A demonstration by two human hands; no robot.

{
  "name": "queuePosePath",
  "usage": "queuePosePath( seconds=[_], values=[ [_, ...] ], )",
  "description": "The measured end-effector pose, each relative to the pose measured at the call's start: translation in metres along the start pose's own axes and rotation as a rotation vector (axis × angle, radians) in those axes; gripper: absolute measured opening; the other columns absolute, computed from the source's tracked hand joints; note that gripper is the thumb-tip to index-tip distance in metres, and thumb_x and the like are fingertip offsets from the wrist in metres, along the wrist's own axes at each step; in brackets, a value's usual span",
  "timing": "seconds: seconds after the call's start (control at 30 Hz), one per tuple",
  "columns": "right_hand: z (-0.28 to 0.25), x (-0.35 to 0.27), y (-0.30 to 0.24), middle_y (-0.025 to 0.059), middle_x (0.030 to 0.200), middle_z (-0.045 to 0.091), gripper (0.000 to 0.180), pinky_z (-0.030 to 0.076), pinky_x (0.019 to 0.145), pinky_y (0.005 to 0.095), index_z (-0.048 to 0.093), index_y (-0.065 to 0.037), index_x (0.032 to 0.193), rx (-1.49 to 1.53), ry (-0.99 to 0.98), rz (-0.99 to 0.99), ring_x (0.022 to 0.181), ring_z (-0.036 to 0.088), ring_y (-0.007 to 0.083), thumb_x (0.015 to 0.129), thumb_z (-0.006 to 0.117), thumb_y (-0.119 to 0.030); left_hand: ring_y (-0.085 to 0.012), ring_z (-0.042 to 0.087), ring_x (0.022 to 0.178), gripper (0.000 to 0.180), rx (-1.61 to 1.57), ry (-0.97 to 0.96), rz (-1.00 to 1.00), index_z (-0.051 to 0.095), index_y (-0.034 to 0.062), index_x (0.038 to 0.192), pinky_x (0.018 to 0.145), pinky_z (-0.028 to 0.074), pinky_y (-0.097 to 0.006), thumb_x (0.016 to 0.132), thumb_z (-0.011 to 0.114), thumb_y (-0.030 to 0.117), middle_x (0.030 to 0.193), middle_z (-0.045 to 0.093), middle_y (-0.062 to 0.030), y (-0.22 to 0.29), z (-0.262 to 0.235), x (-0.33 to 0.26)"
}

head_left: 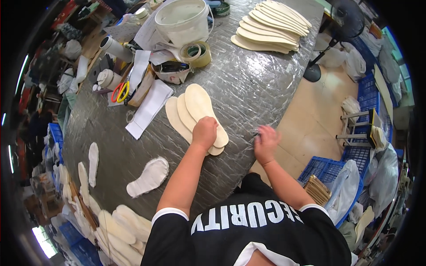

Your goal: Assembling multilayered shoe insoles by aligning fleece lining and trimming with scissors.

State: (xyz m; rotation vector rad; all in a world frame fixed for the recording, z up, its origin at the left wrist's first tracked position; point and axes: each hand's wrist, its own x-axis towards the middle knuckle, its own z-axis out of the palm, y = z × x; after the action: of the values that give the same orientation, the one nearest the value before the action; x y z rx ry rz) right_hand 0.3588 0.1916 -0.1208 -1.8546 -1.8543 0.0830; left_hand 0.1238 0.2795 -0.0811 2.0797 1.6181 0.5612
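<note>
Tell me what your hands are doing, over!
Left hand pressed on fanned beige insoles. Right hand at table edge, blurred; grip unclear. Fuzzy white insole lies apart, nearer me. Nothing between hands and insoles.

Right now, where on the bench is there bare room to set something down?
Bare bench lies between the fanned insoles under the left hand and the far insole stack. The far left is crowded around the white bucket, tape roll and scissors.
</note>
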Motion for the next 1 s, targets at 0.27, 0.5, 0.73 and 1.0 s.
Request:
queuePosePath(
  seconds=[0.27,0.5,0.73,1.0],
  values=[
    [-0.039,-0.025,0.134,0.0171,0.121,0.055,0.028,0.035,0.102,0.0447,0.058,-0.003,0.112,0.175,0.183,0.36,0.118,0.048,0.0351,0.084,0.058,-0.01,-0.0339,0.064,0.085,0.016,-0.627,-0.002,0.484,0.063,0.0029,0.094,0.074,0.052,-0.04,0.08,0.057,-0.002,0.09,0.066,-0.0154,0.12,0.063,-0.063],
    [-0.06,0.041,0.045,0.0162,0.12,0.057,0.03,0.04,0.099,0.0424,0.061,-0.004,0.105,0.488,-0.222,-0.077,0.114,0.052,0.0345,0.076,0.069,-0.002,-0.0307,0.063,0.075,0.01,-0.502,-0.084,0.275,0.066,0.0054,0.084,0.07,0.051,-0.039,0.08,0.068,0.014,0.078,0.063,-0.0115,0.121,0.073,-0.087],
    [0.002,0.087,-0.06,0.0105,0.124,0.056,0.05,0.047,0.096,0.0411,0.058,-0.006,0.108,0.318,-0.552,-0.798,0.119,0.051,0.0316,0.062,0.076,-0.005,-0.034,0.057,0.085,0.014,0.059,0.478,-0.123,0.064,0.0052,0.081,0.08,0.045,-0.044,0.073,0.073,0.012,0.084,0.062,-0.0119,0.012,-0.033,-0.132],
    [0.017,0.115,-0.057,0.0136,0.097,0.062,0.014,0.05,0.078,0.0422,0.057,-0.002,0.086,0.268,-0.741,-0.859,0.094,0.06,0.0339,0.078,0.063,-0.012,-0.0385,0.048,0.109,0.034,0.367,0.685,-0.603,0.062,0.004,0.106,0.094,0.039,-0.048,0.073,0.07,0.008,0.117,0.052,-0.0185,-0.042,-0.049,-0.198]
  ],
)
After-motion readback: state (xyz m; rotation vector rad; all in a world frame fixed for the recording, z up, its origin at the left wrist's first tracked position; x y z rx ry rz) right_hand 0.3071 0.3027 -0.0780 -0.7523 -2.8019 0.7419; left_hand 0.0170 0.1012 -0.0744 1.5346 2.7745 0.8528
